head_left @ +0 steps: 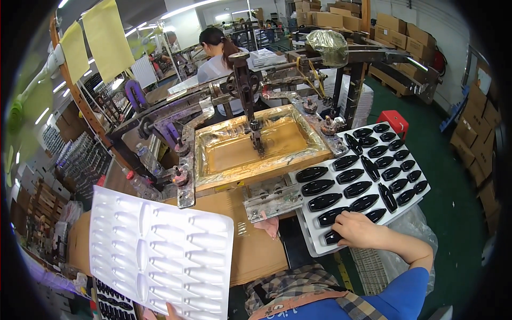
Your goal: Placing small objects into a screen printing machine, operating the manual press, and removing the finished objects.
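So the left hand (171, 311) barely makes it into the picture, just one digit poking up at the bottom edge, pressed on the white tray (172, 265). Looks like a grip on that lower edge, with the tray tipped up and its moulded hollows facing the wearer. The other fingers are hidden, so can't say how they're bent.

The right hand (358, 230) is over at the near-left corner of the loaded tray (319, 247), back of the hand up. Its fingers are bent and fairly close together, tips down on the black pieces (314, 187). Honestly can't tell if they're pinching one or only touching, since the hand covers the contact. The pieces lie in rows, mostly slantwise, with a column turned the other way through the middle.

Between the two trays there's a metal plate (274, 201), with a pink cloth (269, 226) just below it and cardboard (255, 255) underneath. The wooden frame (266, 168) sits behind that, under the machine arm (245, 88).
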The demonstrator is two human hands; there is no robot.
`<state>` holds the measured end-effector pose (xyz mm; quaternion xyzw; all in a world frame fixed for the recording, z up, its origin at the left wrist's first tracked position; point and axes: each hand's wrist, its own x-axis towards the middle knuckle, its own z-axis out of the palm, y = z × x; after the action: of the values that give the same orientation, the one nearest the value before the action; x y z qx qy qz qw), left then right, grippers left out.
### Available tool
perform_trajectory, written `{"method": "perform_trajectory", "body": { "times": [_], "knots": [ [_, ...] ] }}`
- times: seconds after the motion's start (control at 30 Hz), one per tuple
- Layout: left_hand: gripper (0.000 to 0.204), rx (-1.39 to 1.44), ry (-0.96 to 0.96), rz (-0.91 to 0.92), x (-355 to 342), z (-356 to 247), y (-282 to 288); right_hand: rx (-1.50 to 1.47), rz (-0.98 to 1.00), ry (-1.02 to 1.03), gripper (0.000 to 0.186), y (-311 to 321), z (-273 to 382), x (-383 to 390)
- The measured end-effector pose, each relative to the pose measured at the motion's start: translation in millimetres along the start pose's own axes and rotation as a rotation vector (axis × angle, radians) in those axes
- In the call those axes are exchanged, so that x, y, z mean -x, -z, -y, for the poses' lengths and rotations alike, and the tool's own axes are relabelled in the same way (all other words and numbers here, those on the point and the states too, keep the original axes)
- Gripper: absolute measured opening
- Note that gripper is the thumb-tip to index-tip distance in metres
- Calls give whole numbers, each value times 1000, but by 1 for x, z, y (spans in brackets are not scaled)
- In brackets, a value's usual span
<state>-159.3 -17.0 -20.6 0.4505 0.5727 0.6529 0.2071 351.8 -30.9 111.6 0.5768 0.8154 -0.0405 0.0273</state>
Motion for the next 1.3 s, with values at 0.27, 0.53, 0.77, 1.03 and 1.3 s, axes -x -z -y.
{"method": "perform_trajectory", "body": {
  "times": [0.27, 0.53, 0.77, 1.03, 1.3],
  "knots": [
    [49, 637, 585, -156, -13, 33, -52, -478, -479, -346, 43, 55, -11, -17],
    [40, 483, 654, -111, 11, 27, -114, -586, -484, -2, 50, 51, -42, -117],
    [26, 314, 999, 492, 38, -29, -99, -399, -488, 135, 45, 20, -23, -170],
    [17, -123, -31, 532, -13, -54, -158, -472, -380, 125, 38, 24, -21, -157],
    [60, -692, -473, 828, -66, 11, -220, -612, -509, -80, 33, 45, -23, -67]
  ]
}}
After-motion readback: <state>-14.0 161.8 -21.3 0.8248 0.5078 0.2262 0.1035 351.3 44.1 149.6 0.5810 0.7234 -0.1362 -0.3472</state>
